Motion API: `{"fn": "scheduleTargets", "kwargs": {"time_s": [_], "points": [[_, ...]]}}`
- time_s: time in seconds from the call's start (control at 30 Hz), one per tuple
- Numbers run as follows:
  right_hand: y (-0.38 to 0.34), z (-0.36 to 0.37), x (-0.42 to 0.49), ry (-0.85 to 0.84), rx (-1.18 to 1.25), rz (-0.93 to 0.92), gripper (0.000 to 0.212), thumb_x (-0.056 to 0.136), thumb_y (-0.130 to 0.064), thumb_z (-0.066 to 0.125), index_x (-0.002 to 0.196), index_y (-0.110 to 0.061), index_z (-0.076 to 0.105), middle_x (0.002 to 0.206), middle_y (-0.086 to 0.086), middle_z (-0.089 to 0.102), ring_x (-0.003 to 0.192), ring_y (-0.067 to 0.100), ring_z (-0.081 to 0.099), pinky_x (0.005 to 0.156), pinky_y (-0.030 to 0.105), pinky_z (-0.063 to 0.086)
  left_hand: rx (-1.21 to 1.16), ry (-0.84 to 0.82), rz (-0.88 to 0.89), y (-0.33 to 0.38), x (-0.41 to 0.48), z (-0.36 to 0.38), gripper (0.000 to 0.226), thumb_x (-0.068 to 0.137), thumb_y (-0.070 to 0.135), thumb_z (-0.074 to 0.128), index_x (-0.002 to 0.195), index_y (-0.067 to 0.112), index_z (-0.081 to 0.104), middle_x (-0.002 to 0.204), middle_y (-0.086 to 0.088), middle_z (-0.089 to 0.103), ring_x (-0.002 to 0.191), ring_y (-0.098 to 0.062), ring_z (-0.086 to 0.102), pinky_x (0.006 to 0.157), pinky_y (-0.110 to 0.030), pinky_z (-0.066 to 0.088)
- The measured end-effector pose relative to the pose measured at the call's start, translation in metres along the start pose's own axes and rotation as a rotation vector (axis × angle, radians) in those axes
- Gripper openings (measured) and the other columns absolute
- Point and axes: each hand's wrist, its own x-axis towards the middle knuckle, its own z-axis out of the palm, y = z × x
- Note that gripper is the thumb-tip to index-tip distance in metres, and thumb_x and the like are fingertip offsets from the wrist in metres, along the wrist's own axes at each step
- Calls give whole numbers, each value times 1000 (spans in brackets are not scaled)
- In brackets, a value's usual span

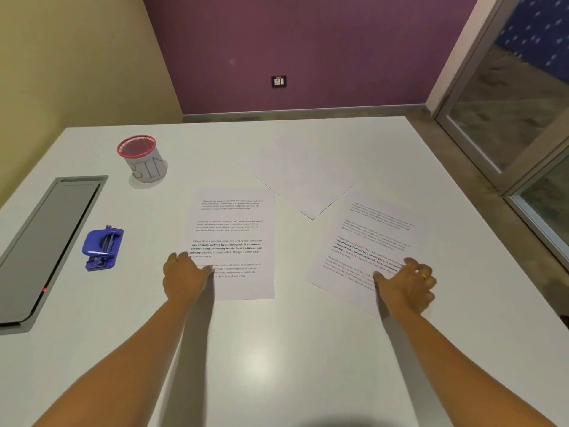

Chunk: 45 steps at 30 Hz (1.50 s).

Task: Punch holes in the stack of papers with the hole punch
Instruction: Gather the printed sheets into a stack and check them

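Observation:
Three sheets lie apart on the white table point(277, 349). A printed sheet point(237, 235) lies straight in the middle, and my left hand point(183, 277) rests with its fingers on that sheet's lower left corner. A second printed sheet point(366, 241) lies tilted at the right, with my right hand point(408, 283) pressing on its near corner; a ring shows on one finger. A blank sheet point(303, 180) lies turned diamond-wise behind them. The blue hole punch point(103, 248) sits untouched at the left, well apart from both hands.
A mesh cup with a red rim point(143, 158), labelled BIN, stands at the back left. A grey recessed panel point(43, 241) with a small red light runs along the table's left edge. A glass door point(523, 118) is beyond the right edge.

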Motion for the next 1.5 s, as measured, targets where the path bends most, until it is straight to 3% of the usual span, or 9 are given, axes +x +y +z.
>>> {"fn": "scheduleTargets", "kwargs": {"time_s": [0.1,0.27,0.53,0.7,0.9,1.03,1.23,1.37,1.5], "points": [[0,-5,5,-48,14,136,90,64,-42,80,131,-3,35,132,22,39,122,38,36,95,50,38,37,-41,-121,3,3,-5,71,72,32,76,123,-7,44,130,-24,43,127,-39,37,99,-51,39],[0,-4,9,-123,27,218,96,59,-42,83,129,0,33,132,24,40,123,38,37,96,49,38,97,-96,-222,1,12,-10,75,59,32,85,112,-8,52,121,-24,51,122,-35,40,93,-43,42],[-4,-2,12,-136,116,219,84,57,-31,87,121,0,41,125,22,49,117,41,47,96,51,41,47,-166,-295,10,15,-14,67,51,21,90,102,-7,58,117,-25,54,117,-36,46,84,-41,45],[-2,0,10,-173,230,204,70,61,-25,84,113,-2,44,118,20,59,107,40,57,89,48,48,-72,-192,-301,12,15,-11,75,55,6,86,116,-5,44,119,-25,56,111,-42,55,87,-44,49],[-3,-3,2,-132,315,128,59,70,-6,75,116,-6,38,114,18,61,100,39,59,77,40,46,-38,-198,-214,11,6,-12,53,63,7,82,104,-7,53,110,-24,60,107,-39,56,79,-38,46],[-8,-9,3,-100,270,109,52,76,1,60,121,-10,35,113,20,60,99,40,58,79,42,46,-158,-157,-171,2,-1,-12,37,68,10,77,92,-1,50,102,-22,60,85,-34,54,70,-36,44],[-17,-33,0,3,276,-48,50,80,-2,60,123,-8,36,120,22,59,100,43,58,85,45,46,-359,-156,-114,-2,-7,-8,24,83,7,64,102,-6,62,107,-24,65,86,-32,57,73,-32,41],[-38,-53,-7,33,272,-225,50,80,-4,63,123,-10,38,120,19,59,98,41,60,85,45,48,-525,-183,-146,-3,-15,-3,20,86,9,60,102,-3,65,109,-23,67,96,-36,63,89,-40,50],[-70,-73,-26,14,305,-395,49,81,-6,64,123,-13,40,116,13,62,94,36,61,84,46,51,-627,-176,-190,-3,-23,3,19,86,11,61,98,-3,66,95,-17,67,86,-31,62,84,-37,49]]}}
